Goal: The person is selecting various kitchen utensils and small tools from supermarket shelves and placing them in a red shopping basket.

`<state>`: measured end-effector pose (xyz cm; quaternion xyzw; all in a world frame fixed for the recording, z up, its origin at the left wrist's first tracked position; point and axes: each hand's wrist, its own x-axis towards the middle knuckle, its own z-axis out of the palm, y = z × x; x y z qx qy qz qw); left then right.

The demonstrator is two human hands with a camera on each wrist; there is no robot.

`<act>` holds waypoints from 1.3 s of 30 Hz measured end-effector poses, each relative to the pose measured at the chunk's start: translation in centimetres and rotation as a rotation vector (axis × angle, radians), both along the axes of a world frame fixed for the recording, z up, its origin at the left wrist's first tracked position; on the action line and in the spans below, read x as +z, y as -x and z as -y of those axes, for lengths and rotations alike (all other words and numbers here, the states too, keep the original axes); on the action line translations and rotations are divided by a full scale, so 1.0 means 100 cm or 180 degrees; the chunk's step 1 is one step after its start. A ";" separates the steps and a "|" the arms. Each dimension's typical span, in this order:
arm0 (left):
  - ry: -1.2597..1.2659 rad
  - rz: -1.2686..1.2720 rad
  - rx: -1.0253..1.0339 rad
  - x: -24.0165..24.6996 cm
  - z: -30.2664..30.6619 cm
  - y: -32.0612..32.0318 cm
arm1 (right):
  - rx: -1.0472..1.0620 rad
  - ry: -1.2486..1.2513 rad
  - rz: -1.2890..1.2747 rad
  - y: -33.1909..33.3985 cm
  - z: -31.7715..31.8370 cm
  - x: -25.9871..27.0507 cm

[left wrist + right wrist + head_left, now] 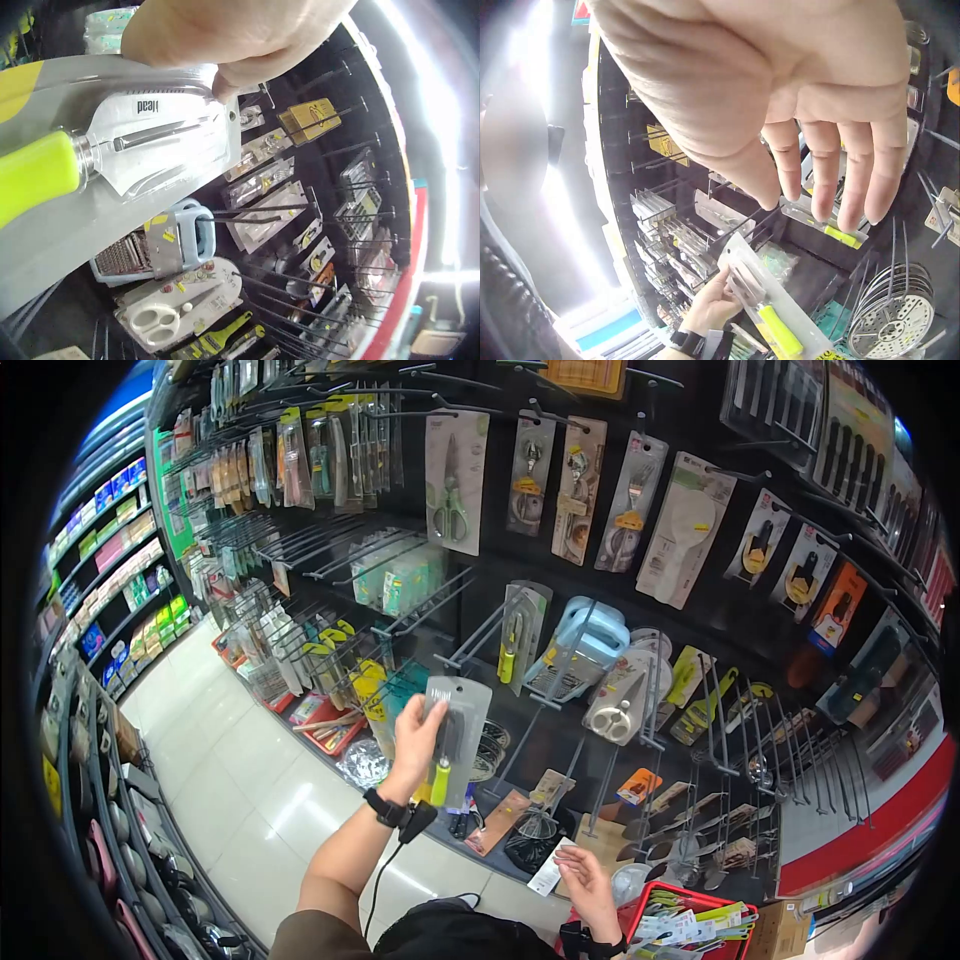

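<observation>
Left hand (418, 735): grasping, thumb and fingers pinching the upper end of the pack near its hanging hole.
Pack (466, 720): in the left hand, in front of the rack and above the floor; a grey card under clear plastic, with a lime-green handle (440, 784) pointing down and a broad metal blade (150, 139) with a slot.
Right hand (588, 885): fingers released, slightly bent and apart, holding nothing; it is near the red basket, well apart from the pack.
Basket (700, 897): at the right hand's side, filled with packaged items; they look like green-handled and white tools, though they are small in the head view.
Matching pack (520, 635): hanging on the rack, also with a lime-green handle.
Grater (580, 645): light blue, hanging to the right of the matching pack.
White scissors (618, 705): packaged, just right of and below the grater.
Green scissors (455, 490): on a card, hanging higher up.
Metal discs (892, 322): perforated, hanging in a row.
Carton (778, 930): brown, beside the basket.
Watch (385, 807): dark, on the left wrist.
</observation>
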<state>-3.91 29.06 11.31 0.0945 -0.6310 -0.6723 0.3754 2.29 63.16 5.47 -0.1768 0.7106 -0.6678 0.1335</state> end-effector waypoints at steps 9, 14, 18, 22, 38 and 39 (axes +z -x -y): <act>-0.0098 0.0014 -0.0096 0.007 0.009 0.025 | -0.0432 -0.0100 0.0188 -0.008 -0.026 -0.022; -0.0009 -0.0078 -0.0141 -0.002 0.015 0.057 | -0.0733 -0.0092 0.0313 -0.013 -0.046 -0.033; 0.0096 -0.0119 -0.0450 -0.009 0.029 0.105 | -0.1140 -0.0354 0.0296 -0.020 -0.064 -0.040; 0.0227 -0.0270 -0.0751 -0.012 0.039 0.157 | -0.1563 -0.0430 0.0235 -0.034 -0.095 -0.059; 0.2320 0.0200 -0.0818 -0.063 0.114 0.264 | -0.5183 -0.1759 0.0049 -0.183 -0.272 -0.140; 0.1921 0.0207 -0.0827 -0.069 0.117 0.266 | -0.5280 -0.1831 0.0115 -0.185 -0.279 -0.151</act>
